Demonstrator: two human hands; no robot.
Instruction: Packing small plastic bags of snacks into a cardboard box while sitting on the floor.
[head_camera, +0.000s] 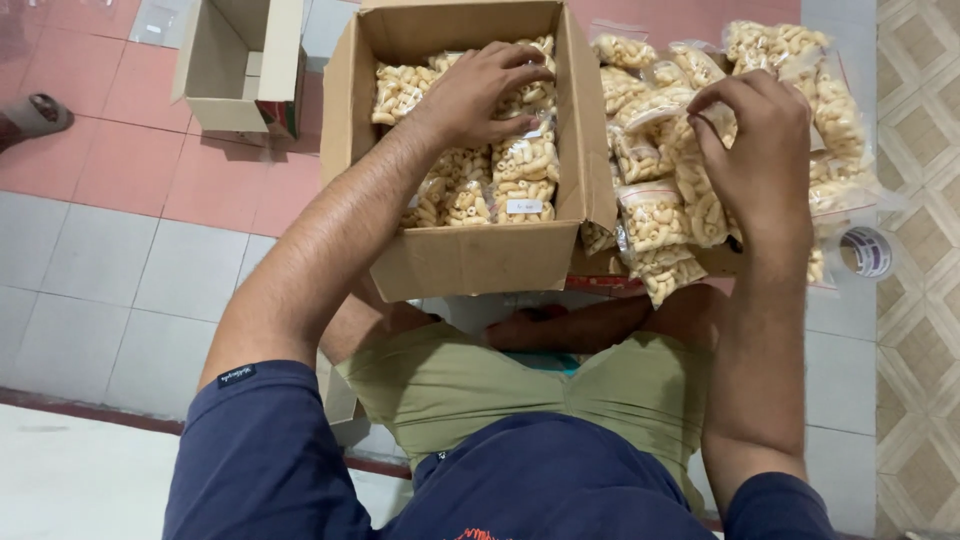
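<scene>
Cardboard walls of the open box (470, 255) surround the left hand (480, 92), whose grip lies spread and flat on the clear bags of pale snack curls (520, 165) packed beneath it. Beside the box, the right hand (755, 150) pinches narrowly at the top of one loose bag (700, 195) in the pile below its fingers. Such bags look light, slippery and crushable, best taken by the sealed edge. Whether the fingertips actually clamp film is hidden; the tape roll (868, 252) is partly cut off.
</scene>
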